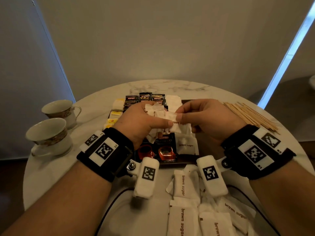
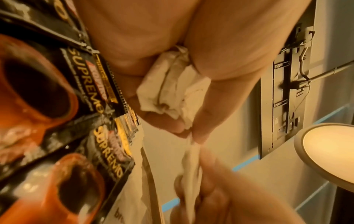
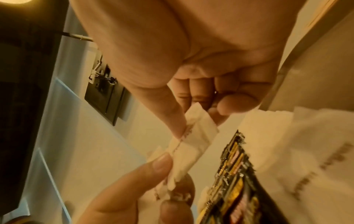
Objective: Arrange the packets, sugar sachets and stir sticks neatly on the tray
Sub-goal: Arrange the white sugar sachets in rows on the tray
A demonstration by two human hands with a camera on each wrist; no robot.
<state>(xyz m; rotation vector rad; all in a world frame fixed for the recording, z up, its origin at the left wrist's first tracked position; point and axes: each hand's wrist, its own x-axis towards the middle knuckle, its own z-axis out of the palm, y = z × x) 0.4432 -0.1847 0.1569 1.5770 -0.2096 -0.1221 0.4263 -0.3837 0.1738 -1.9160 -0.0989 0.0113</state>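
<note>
Above the dark tray [image 1: 201,142] my left hand [image 1: 144,120] grips a bunch of white brown-sugar sachets [image 1: 156,111], seen crumpled in its palm [image 2: 168,91]. My right hand [image 1: 201,116] pinches one white sachet [image 1: 177,123] between thumb and forefinger [image 3: 193,136]; the left thumb also touches that sachet. On the tray lie black coffee packets [image 1: 144,99], yellow tea packets [image 1: 114,116], two Supremo packets [image 1: 163,147] and a brown-sugar sachet [image 1: 187,145]. Wooden stir sticks [image 1: 250,114] lie in a heap on the table at the right.
Several loose brown-sugar sachets [image 1: 184,184] lie on the round marble table [image 1: 68,167] near its front edge. Two teacups stand at the left, one [image 1: 63,111] behind the other [image 1: 49,135] on its saucer. Cables run off the near edge.
</note>
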